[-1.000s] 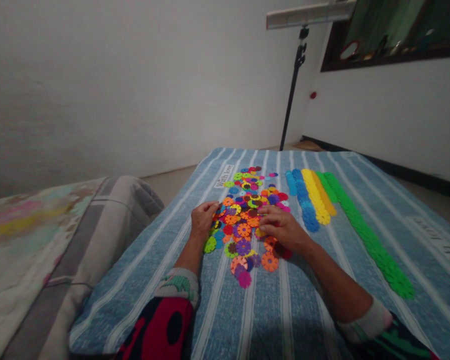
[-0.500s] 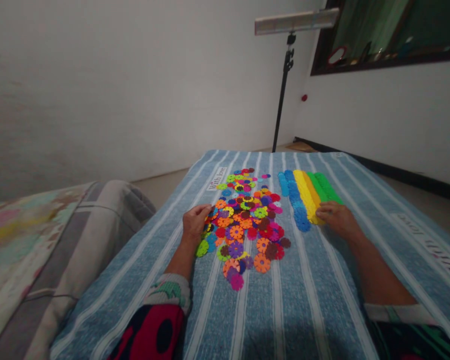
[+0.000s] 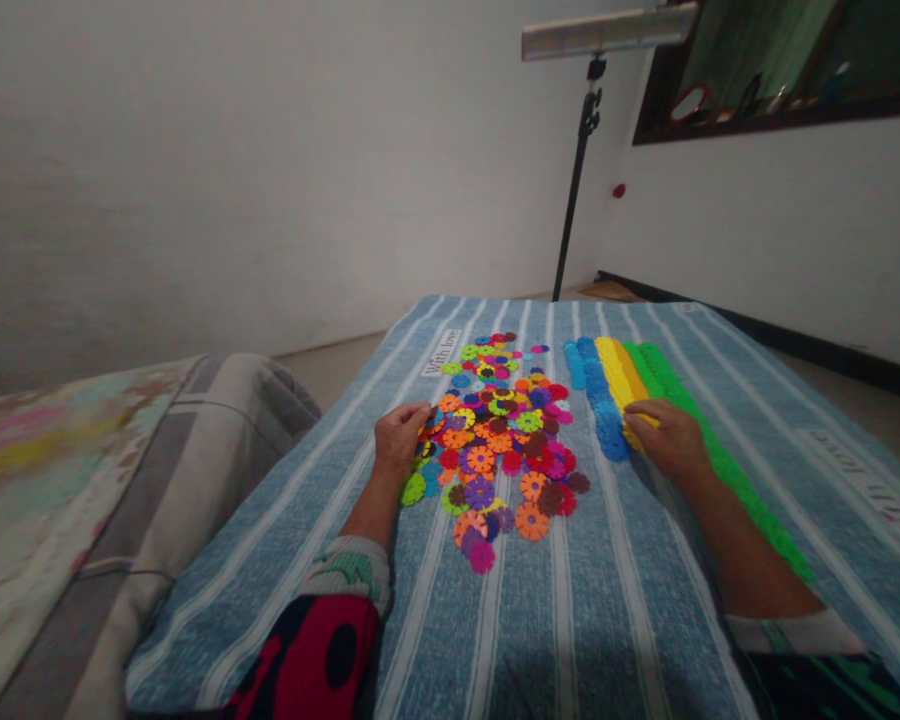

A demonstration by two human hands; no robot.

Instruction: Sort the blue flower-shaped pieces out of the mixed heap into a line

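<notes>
A loose heap of flower-shaped discs [image 3: 481, 459] in many colours lies mid-table. My left hand [image 3: 401, 437] is at the heap's left edge, thumb and fingers pinched together; what they hold, if anything, is too small to name. To the right are overlapping rows of discs: a blue row [image 3: 604, 408], a yellow row [image 3: 615, 372] and a long green row [image 3: 750, 500]. My right hand [image 3: 666, 437] is closed on a yellow disc [image 3: 642, 421] at the near end of the yellow row. The hand and forearm cover part of the rows.
Striped blue cloth [image 3: 525, 640] covers the table. A bed with a grey blanket [image 3: 247, 420] stands at the left. Behind the table rises a black stand [image 3: 574, 190] with a light bar, near a window [image 3: 780, 60].
My right hand has moved slightly left and closer, over the near end of the yellow row. The view has shifted a little, showing more of the green row. My left hand stays at the heap.
</notes>
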